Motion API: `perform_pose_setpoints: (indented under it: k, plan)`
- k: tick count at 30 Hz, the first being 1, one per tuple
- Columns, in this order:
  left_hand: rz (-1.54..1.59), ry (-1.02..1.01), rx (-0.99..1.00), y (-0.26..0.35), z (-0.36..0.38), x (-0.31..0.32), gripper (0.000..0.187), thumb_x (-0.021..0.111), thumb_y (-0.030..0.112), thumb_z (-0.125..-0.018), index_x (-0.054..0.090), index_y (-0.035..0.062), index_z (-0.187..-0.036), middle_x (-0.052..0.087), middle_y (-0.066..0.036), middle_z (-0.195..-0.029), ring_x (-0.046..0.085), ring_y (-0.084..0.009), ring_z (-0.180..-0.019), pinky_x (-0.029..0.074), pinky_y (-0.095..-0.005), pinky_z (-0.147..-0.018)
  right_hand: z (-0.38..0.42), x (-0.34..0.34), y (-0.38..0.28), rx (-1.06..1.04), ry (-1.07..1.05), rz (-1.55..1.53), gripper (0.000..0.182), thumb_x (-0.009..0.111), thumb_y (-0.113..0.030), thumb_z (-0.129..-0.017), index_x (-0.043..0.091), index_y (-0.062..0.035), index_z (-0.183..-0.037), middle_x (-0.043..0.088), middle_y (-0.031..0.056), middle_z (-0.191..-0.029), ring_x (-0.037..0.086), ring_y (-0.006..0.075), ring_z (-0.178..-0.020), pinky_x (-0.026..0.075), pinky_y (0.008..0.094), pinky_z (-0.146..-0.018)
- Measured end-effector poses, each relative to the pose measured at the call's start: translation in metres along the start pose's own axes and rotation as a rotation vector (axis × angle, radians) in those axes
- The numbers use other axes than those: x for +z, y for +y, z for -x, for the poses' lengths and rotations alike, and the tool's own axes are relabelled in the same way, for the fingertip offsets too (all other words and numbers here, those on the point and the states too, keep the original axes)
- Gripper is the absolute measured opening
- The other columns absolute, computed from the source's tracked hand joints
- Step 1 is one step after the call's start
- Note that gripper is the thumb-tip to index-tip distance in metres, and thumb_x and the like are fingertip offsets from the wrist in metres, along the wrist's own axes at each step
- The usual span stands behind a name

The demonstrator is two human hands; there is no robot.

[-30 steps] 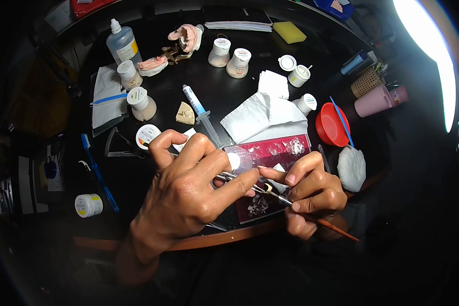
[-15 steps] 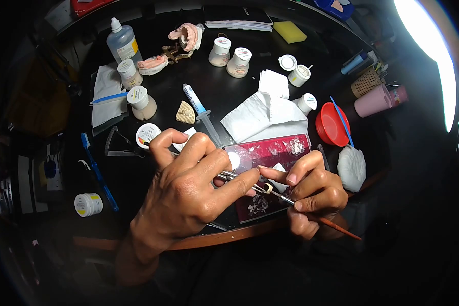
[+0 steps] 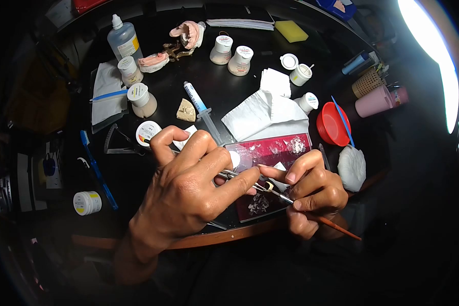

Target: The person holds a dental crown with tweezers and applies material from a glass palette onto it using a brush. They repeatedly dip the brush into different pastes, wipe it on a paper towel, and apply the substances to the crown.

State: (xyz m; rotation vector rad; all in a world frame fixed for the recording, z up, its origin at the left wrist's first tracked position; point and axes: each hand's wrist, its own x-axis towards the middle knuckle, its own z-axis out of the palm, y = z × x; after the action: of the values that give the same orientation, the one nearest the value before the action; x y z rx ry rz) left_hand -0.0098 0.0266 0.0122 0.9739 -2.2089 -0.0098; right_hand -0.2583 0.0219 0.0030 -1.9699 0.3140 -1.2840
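Observation:
My left hand (image 3: pixel 188 188) is closed around slim metal forceps (image 3: pixel 230 174), their inner end hidden by my fingers. At the tips of the forceps sits a small cream-coloured tooth crown (image 3: pixel 269 186). My right hand (image 3: pixel 319 196) pinches a fine brush (image 3: pixel 337 229) with an orange-brown handle and a metal ferrule. Its tip meets the crown from the right, and my right index finger reaches towards the left fingertips. Below both hands lies a dark red glass-like slab (image 3: pixel 283 149) with white crumbs on it.
White tissues (image 3: pixel 260 115) and a firing paste syringe (image 3: pixel 196 102) lie behind the slab. To the right stand a red bowl (image 3: pixel 331 127) and a white pad (image 3: pixel 352 168). Powder jars (image 3: pixel 142 99), dental models (image 3: pixel 155 61) and a blue toothbrush (image 3: pixel 99 173) are at the left.
The crown and brush tip have shifted very slightly between my hands. Both hands keep the same grip, and the view has moved a little.

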Motion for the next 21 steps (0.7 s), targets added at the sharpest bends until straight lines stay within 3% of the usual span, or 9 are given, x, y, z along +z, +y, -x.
perform_pose_setpoints:
  k: [6, 9, 12, 18, 21]
  plan:
    - [0.01, 0.002, -0.004, 0.001, -0.0001, -0.0004, 0.028, 0.084, 0.039, -0.079, 0.085, 0.0293, -0.105, 0.056, 0.007, -0.077, 0.054, -0.014, -0.079, 0.029, -0.0461, -0.09, -0.0006, -0.0003, -0.0007, 0.002, -0.004, 0.011, 0.019, 0.057, 0.015, -0.079, 0.057, -0.0009, -0.088, 0.052, 0.0123, -0.089, 0.05, 0.0271, -0.099, 0.061, 0.0692, -0.098]
    - [0.005, 0.0, -0.007, 0.0012, -0.0003, -0.0003, 0.028, 0.084, 0.038, -0.078, 0.086, 0.0294, -0.105, 0.057, 0.007, -0.077, 0.054, -0.0138, -0.079, 0.029, -0.0457, -0.09, 0.0017, 0.0032, -0.0013, 0.012, 0.099, 0.02, 0.019, 0.069, 0.013, -0.075, 0.061, -0.0014, -0.084, 0.06, 0.0103, -0.081, 0.062, 0.0292, -0.098, 0.065, 0.0613, -0.096]
    - [0.007, 0.007, 0.0, 0.001, -0.0007, -0.0006, 0.027, 0.084, 0.038, -0.078, 0.086, 0.0294, -0.104, 0.057, 0.007, -0.077, 0.054, -0.0136, -0.079, 0.029, -0.0453, -0.09, 0.0009, 0.0011, -0.0017, 0.013, 0.027, -0.031, 0.019, 0.057, 0.015, -0.08, 0.058, -0.0012, -0.09, 0.052, 0.0114, -0.089, 0.05, 0.0267, -0.099, 0.061, 0.07, -0.098]
    - [0.002, 0.003, -0.001, 0.0015, -0.0009, -0.0008, 0.028, 0.085, 0.039, -0.078, 0.086, 0.0294, -0.104, 0.056, 0.007, -0.078, 0.054, -0.0131, -0.078, 0.03, -0.0452, -0.09, 0.0009, 0.002, -0.0037, 0.021, 0.036, -0.002, 0.019, 0.056, 0.016, -0.078, 0.058, -0.0008, -0.088, 0.051, 0.0115, -0.088, 0.05, 0.0268, -0.098, 0.061, 0.0703, -0.097]
    - [-0.002, 0.003, 0.002, 0.0012, -0.0007, -0.0005, 0.028, 0.084, 0.039, -0.078, 0.086, 0.0295, -0.105, 0.056, 0.007, -0.078, 0.054, -0.013, -0.078, 0.03, -0.0451, -0.09, 0.0025, 0.0023, 0.0003, -0.014, 0.101, 0.049, 0.02, 0.066, 0.014, -0.072, 0.062, -0.0013, -0.085, 0.059, 0.0098, -0.082, 0.062, 0.0288, -0.095, 0.065, 0.0577, -0.096]
